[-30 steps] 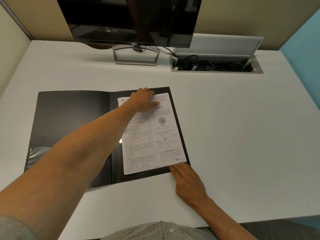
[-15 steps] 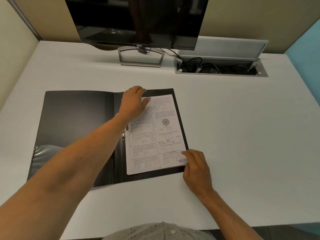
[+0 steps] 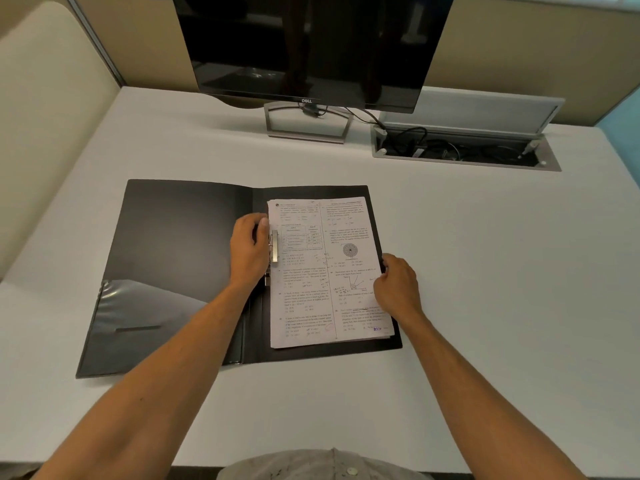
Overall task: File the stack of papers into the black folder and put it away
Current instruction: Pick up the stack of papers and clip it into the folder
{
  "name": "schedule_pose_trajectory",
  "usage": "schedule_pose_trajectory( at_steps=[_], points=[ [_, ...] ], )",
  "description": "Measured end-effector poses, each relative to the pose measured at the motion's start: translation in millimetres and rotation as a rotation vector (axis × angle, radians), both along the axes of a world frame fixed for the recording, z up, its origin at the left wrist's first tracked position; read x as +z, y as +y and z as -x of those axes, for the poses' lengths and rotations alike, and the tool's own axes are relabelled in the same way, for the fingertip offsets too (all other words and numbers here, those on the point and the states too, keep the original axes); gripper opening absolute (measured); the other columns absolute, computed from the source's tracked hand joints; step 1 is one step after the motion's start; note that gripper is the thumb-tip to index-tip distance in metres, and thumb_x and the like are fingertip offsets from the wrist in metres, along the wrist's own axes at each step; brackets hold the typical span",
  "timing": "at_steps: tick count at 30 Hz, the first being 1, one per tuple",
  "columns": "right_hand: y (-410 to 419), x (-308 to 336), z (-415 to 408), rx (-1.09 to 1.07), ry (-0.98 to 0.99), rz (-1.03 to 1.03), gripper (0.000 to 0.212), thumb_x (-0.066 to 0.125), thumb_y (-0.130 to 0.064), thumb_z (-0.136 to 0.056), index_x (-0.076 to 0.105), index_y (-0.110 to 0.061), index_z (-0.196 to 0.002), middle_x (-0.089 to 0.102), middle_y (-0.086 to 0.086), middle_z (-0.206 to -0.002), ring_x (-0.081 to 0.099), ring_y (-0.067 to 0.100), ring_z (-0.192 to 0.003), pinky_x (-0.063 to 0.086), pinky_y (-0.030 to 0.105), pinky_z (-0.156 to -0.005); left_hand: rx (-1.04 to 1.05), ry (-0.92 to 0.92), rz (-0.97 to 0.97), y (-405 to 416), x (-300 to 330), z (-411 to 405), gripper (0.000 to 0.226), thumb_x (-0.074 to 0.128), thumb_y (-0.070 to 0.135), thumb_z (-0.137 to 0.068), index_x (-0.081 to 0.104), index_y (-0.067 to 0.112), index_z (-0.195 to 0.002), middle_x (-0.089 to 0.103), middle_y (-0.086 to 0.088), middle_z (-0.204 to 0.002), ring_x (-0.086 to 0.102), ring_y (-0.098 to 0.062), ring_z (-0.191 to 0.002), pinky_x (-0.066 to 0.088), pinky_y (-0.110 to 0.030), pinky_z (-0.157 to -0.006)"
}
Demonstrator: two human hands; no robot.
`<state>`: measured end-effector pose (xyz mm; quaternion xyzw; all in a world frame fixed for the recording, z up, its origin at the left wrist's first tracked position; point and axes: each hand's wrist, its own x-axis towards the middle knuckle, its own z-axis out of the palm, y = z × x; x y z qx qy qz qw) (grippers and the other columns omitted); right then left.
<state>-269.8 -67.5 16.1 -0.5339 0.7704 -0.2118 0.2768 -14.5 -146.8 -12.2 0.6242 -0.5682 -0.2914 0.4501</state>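
Black folder [image 3: 180, 268] lies open flat on the white desk [image 3: 485, 271], its spine running toward the monitor [image 3: 311, 46]. The stack of papers [image 3: 325, 271] rests on the folder's right leaf, printed side up, edges roughly square to that leaf. A metal clip [image 3: 274, 245] sits over the stack's left margin, next to the spine.

Left hand [image 3: 247, 247] is at the clip, fingers curled around the spine-side edge of it; whether they are pressing the clip or only touching it cannot be told. Right hand [image 3: 398, 285] rests on the stack's right edge, fingers bent and lying on the paper, apparently steadying it, with nothing enclosed in the grasp.

Assessment: the step in hand is securing the sheets under the clip. Filing appears nearly done; the folder is not yet closed or put away.

Next move, in the inspector's judgement: confirm the clip is fully seated on the stack, clear both hands off the right leaf, then swing the left leaf over onto the papers. Risk: sheets could skew if the right hand lifts before the clip bites.
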Motion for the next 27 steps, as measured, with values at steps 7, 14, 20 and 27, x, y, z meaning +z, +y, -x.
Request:
schedule_pose_trajectory(
  at_steps=[7, 14, 20, 27],
  points=[
    [-1.3, 1.0, -8.3, 0.049, 0.047, 0.049, 0.013, 0.057, -0.013, -0.087, 0.048, -0.022, -0.088, 0.065, 0.003, -0.098, 0.046, 0.004, -0.063, 0.036, 0.016, -0.052, -0.023, 0.072, -0.006, 13.3, -10.5, 12.5, 0.028, 0.039, 0.037, -0.098, 0.057, 0.019, -0.109, 0.058, 0.003, -0.111, 0.054, 0.000, -0.100, 0.041, -0.013, -0.084],
    [0.0, 2.9, -17.7, 0.031, 0.047, 0.002, 0.017, 0.060, -0.020, -0.086, 0.045, -0.024, -0.095, 0.063, 0.004, -0.107, 0.053, 0.013, -0.083, 0.048, 0.028, -0.065, -0.032, 0.038, -0.015, 16.2, -12.6, 17.1, 0.029, 0.037, 0.033, -0.099, 0.053, 0.017, -0.117, 0.054, 0.002, -0.116, 0.051, 0.004, -0.101, 0.037, -0.003, -0.081],
    [-0.7, 4.6, -15.5, 0.014, 0.026, -0.033, 0.030, 0.058, -0.017, -0.087, 0.049, -0.016, -0.115, 0.061, 0.005, -0.117, 0.054, 0.016, -0.091, 0.053, 0.034, -0.075, 0.007, 0.099, -0.011, 15.1, -10.2, 14.7, 0.025, 0.043, 0.024, -0.098, 0.057, 0.013, -0.116, 0.055, 0.002, -0.115, 0.053, -0.004, -0.103, 0.043, -0.016, -0.088],
    [1.8, -2.3, -14.6, 0.010, 0.030, -0.013, 0.031, 0.059, -0.020, -0.087, 0.050, -0.016, -0.117, 0.063, 0.004, -0.116, 0.046, 0.008, -0.072, 0.034, 0.015, -0.052, 0.118, 0.337, -0.166, 9.7, 0.2, 9.8, 0.028, 0.053, 0.014, -0.094, 0.056, 0.014, -0.123, 0.060, 0.002, -0.118, 0.060, -0.010, -0.104, 0.052, -0.019, -0.081]
  ],
)
